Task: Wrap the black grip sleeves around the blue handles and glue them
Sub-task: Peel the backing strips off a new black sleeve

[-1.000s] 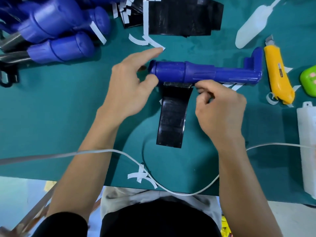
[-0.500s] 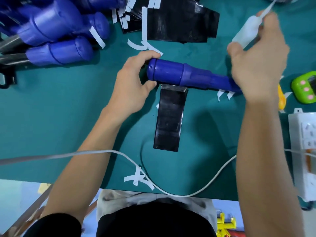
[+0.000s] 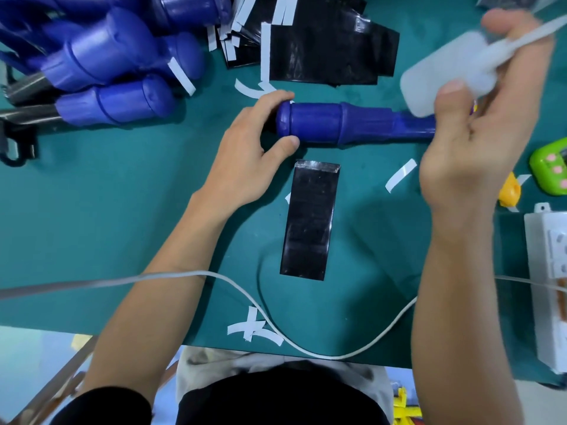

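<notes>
My left grip is curled round the blunt end of the blue handle, forefinger over the top and thumb pressed on its near side; the handle lies crosswise on the green tabletop, about midway between the left and right edges and closer to the far edge than the near one; its thinner end runs under my other hand. My right grip is raised above that thinner end, thumb and fingers pinching a white glue bottle; the bottle and the fingers are blurred, so I cannot tell where its nozzle points.

The black grip sleeve lies flat just on the near side of the handle, apart from it and not touching; its long side runs towards the near edge, and a shiny strip crosses its far end.

In the far left corner sits a pile of blue handles; along the far edge, a stack of black sleeves with white paper strips scattered around it; more strips lie by the near edge. A white cable loops across the near side, passing over my left forearm. At the right edge are a yellow knife, a green timer and a white power strip.
</notes>
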The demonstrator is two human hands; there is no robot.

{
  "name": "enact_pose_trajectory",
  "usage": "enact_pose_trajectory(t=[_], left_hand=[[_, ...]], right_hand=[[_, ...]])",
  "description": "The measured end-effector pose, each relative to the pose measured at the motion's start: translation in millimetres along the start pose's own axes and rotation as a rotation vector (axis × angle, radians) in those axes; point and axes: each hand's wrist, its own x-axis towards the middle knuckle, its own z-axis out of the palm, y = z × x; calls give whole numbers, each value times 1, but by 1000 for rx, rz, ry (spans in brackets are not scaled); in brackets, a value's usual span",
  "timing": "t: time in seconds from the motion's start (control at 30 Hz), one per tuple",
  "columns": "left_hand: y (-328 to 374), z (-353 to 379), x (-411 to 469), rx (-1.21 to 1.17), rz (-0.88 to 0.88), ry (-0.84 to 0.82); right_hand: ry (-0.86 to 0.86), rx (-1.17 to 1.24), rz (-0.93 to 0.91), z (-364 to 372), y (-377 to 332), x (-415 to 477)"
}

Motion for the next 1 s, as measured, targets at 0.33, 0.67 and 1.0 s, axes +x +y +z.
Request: enact_pose_trajectory(t=[0.33,0.67,1.0], left_hand=[[-4,1,2,21,13,37],[-3,5,3,49,37,43],[-4,3,5,79,46,53]], right_hand=[[-220,278,307,31,3,-39],[-552,677,546,23,-3,-27],[-430,1064,581,16,3,-25]])
